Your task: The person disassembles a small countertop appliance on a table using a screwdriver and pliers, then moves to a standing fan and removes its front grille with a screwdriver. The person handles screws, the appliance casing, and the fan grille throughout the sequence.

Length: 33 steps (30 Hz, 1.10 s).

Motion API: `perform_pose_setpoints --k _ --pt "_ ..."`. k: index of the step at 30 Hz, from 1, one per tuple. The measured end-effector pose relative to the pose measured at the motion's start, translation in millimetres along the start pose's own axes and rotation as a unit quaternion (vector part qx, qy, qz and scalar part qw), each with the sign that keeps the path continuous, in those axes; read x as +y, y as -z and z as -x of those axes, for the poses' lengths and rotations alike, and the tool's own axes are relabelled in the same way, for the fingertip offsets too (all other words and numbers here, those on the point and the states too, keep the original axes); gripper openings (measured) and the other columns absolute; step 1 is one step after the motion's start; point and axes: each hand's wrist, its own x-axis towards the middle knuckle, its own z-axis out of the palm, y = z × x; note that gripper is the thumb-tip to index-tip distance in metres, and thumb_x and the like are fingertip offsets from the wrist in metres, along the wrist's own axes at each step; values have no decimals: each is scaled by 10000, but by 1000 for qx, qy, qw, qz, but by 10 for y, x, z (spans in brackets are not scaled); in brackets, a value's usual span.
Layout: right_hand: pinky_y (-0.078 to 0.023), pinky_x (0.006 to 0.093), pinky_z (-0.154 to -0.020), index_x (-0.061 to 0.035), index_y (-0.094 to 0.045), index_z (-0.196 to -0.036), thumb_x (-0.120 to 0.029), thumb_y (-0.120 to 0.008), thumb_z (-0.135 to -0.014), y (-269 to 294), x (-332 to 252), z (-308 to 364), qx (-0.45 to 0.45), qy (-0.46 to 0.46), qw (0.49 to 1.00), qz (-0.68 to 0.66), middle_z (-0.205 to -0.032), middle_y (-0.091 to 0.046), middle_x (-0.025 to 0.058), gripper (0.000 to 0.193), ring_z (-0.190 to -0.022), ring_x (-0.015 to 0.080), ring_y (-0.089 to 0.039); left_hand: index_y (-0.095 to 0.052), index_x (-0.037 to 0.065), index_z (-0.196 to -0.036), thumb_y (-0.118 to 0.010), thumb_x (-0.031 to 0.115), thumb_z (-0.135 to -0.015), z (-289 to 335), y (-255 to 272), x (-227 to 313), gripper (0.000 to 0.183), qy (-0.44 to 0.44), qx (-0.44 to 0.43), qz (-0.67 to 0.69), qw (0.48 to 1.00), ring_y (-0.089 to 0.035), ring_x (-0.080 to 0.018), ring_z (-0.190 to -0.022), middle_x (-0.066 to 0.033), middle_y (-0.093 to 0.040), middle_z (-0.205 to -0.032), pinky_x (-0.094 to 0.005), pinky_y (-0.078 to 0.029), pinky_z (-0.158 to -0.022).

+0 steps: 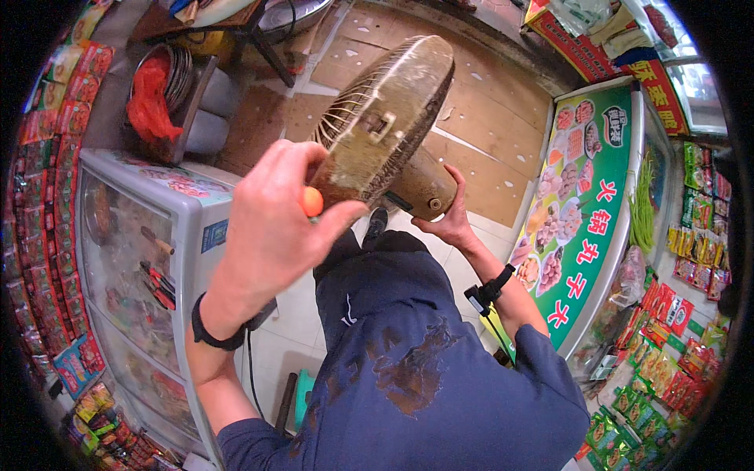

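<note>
A grimy brown electric fan head (385, 118) is held up in front of my body, tilted on its edge. Curved wires of its cage show on the left, and a small metal clip sits on the rim. My left hand (279, 204) grips the near lower edge of the rim, thumb on one side and fingers on the other. Beside that thumb is a small round orange thing (312, 201). My right hand (455, 216) is closed around the end of the fan's motor housing (428, 184); part of its fingers is hidden behind it.
A glass-fronted freezer (141, 267) stands at my left, and a cabinet with a green printed panel (581, 204) at my right. Flattened cardboard (495, 102) covers the floor ahead. Hanging snack packets (51, 259) line the left side. A red plastic bag (153, 102) lies at the far left.
</note>
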Motion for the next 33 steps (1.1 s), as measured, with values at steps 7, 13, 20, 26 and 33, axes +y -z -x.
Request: perform_pose_setpoints --k 7,13,20,26,33 --pt "-471 479 -1180 -205 -63 -1658 -21 -945 -685 149 220 196 -35 -51 997 -35 -1522 -480 176 1327 -1406 308 -535 -614 6 -1215 -910 114 -784 334 -47 296 534 -26 -58 41 997 -698 -400 -947 -190 -650 -1072 -457 -582 -770" --pt "-447 473 -1204 -214 -130 -1648 -88 -998 -658 288 191 291 -31 -28 999 23 -1541 -466 182 1323 -1416 332 -533 -607 -9 -1317 -906 144 -801 479 -74 230 615 -49 -47 87 994 -708 -386 -915 -186 -649 -1104 -449 -600 -748" --pt "-448 475 -1214 -192 -147 -1671 -65 -994 -654 331 103 418 -13 -101 991 81 -1544 -511 164 1329 -1419 310 -546 -582 -70 -1397 -851 181 -873 488 -9 0 641 -106 -126 189 968 -717 -344 -845 -179 -624 -1164 -414 -604 -686" --pt "-472 484 -1197 -142 -150 -1680 -120 -1016 -686 227 -192 557 72 -121 987 74 -1565 -507 146 1319 -1420 293 -556 -560 -78 -1440 -864 166 -859 460 -34 -238 700 -142 -158 267 940 -701 -362 -927 -204 -625 -1185 -414 -603 -753" --pt "-536 419 -1080 -79 -329 -1581 -120 -1002 -710 24 -551 414 65 -61 968 233 -1440 -574 140 1102 -1275 260 -608 -535 -67 -1474 -862 187 -862 459 42 -448 739 -152 -195 288 925 -696 -357 -989 -212 -610 -1233 -423 -613 -757"
